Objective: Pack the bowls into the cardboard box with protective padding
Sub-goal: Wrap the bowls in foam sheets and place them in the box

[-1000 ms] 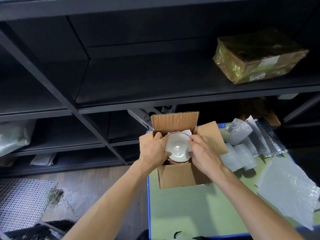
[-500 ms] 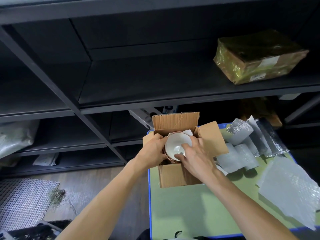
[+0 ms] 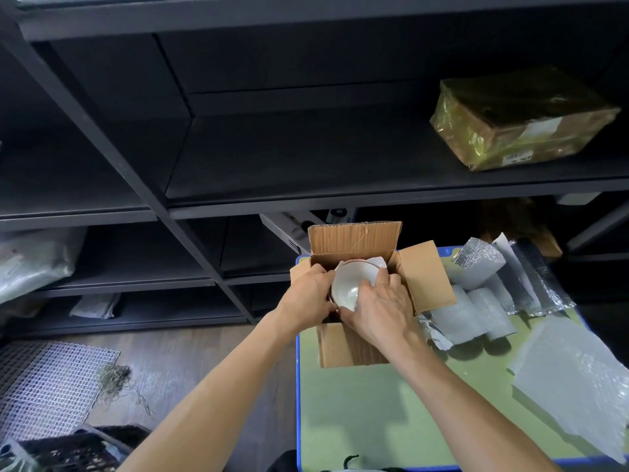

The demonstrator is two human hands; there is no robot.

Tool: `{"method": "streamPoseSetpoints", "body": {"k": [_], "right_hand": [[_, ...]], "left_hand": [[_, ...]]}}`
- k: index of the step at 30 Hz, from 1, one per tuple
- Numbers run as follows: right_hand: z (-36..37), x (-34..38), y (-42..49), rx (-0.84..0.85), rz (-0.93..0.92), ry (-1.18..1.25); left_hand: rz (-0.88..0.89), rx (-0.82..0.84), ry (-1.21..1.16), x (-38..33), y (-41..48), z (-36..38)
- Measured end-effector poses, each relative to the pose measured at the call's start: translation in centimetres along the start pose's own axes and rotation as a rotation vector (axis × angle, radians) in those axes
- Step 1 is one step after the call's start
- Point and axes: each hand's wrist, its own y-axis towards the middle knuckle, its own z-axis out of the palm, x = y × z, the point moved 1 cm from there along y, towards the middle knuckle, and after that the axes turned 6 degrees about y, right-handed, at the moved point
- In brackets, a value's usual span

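The cardboard box [image 3: 354,345] stands mid-frame on the table [image 3: 374,413], a bowl [image 3: 350,284] inside it. Padding rolls [image 3: 473,315] lie right of it. A wrapped parcel [image 3: 520,117] sits on the shelf [image 3: 306,158], upper right.

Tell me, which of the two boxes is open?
The table box, standing on the green table, flaps up, with a bowl inside. The shelf box is wrapped shut in yellowish film.

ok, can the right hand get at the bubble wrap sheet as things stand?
Probably yes: the bubble wrap sheet lies uncovered on the table, right of the cardboard box. The right hand grips the bowl, so it must let go first.
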Motion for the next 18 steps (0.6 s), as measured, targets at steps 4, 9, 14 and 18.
{"method": "streamPoseSetpoints", "body": {"k": [4,9,14,18], "right_hand": [[-0.1,-0.2,0.1,-0.002,0.039,0.021],[-0.1,-0.2,0.1,0.007,0.008,0.020],[-0.3,-0.5,-0.2,-0.002,-0.011,0.022],[-0.3,-1.4,-0.6,-0.006,-0.036,0.100]], "left_hand": [[-0.002,-0.002,-0.005,0.0,0.2,0.0],[0.007,-0.003,-0.010,0.0,0.0,0.0],[0.004,0.006,-0.009,-0.2,-0.3,0.0],[0.040,-0.030,-0.013,-0.6,-1.3,0.2]]}}
